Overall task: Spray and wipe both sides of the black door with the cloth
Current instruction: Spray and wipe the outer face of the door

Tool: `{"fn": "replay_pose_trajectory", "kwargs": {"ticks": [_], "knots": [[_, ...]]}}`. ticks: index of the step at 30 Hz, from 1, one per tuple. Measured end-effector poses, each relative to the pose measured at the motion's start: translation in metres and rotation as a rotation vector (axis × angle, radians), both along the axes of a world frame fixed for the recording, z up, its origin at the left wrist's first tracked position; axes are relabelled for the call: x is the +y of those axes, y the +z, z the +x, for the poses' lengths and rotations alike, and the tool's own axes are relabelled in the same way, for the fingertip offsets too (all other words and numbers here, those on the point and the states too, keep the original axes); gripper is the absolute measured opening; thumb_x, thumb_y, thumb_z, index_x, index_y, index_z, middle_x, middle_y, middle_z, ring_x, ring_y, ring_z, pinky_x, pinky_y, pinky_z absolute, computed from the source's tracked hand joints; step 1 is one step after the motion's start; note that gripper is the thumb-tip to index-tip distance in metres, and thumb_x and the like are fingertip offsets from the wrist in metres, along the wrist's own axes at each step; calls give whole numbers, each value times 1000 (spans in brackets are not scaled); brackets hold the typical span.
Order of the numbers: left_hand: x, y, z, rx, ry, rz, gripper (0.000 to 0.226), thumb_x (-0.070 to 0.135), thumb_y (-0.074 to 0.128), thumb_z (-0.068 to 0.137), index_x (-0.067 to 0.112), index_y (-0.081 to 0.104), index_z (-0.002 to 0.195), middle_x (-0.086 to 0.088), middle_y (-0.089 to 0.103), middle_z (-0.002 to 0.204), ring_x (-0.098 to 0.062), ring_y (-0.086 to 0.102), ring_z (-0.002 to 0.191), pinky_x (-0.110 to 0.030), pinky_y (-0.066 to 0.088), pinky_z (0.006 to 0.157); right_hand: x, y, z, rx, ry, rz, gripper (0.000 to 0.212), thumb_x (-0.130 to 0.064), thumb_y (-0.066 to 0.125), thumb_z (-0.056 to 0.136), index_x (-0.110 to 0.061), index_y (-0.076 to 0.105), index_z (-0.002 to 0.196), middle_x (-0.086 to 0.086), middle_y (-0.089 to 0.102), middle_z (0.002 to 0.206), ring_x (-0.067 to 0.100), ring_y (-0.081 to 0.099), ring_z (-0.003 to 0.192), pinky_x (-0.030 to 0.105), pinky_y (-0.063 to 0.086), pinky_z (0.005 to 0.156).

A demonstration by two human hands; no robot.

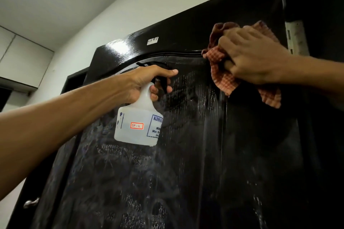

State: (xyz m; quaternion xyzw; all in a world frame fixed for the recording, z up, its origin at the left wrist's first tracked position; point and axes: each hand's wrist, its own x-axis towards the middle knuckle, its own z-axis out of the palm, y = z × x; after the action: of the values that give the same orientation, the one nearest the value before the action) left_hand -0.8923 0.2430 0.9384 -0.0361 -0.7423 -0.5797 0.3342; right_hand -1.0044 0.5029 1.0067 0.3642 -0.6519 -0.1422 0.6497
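- My left hand grips the spray bottle by its neck, nozzle aimed at the door just ahead.
- The door stands upright, glossy black, streaked wet.
- My right hand clutches the checked cloth, pressed high on the door's upper right, nearer the dry top rail.

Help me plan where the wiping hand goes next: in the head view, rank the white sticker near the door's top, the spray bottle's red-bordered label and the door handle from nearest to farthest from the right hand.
From the right hand:
1. White sticker, up left, near the door's top.
2. Red-bordered label, lower left, on the spray bottle.
3. Door handle, far lower left, at the door's edge.
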Motion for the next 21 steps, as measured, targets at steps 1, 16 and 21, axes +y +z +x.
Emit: {"fn": "replay_pose_trajectory", "kwargs": {"ticks": [1, 16, 21], "knots": [[-2, -1, -1, -2, 12, -8, 33, 37, 81, 87, 13, 61, 78, -7, 67, 75, -3, 35, 36, -17, 34, 35, -2, -7, -3, 25, -24, 35, 59, -53, 21, 92, -16, 37, 135, 15, 42, 145, 35, 37, 140, 51, 18, 124], [-32, -24, 10, -21, 86, 28, 32, 39, 85, 80, 13, 67, 77, -13, 72, 84, -6, 35, 39, -19, 36, 36, -72, -38, -2, -58, -69, 314, 66, -58, 16, 97, -36, 25, 158, 0, 23, 167, 25, 11, 156, 52, 3, 126], [-37, -26, 17, -18, 70, 29, 37, 41, 87, 73, 12, 66, 84, -14, 74, 89, -5, 35, 39, -19, 37, 35, -105, -26, -6, -31, -44, 208, 66, -57, 22, 95, -34, 29, 157, 6, 20, 168, 31, 12, 155, 55, 6, 126]]}}
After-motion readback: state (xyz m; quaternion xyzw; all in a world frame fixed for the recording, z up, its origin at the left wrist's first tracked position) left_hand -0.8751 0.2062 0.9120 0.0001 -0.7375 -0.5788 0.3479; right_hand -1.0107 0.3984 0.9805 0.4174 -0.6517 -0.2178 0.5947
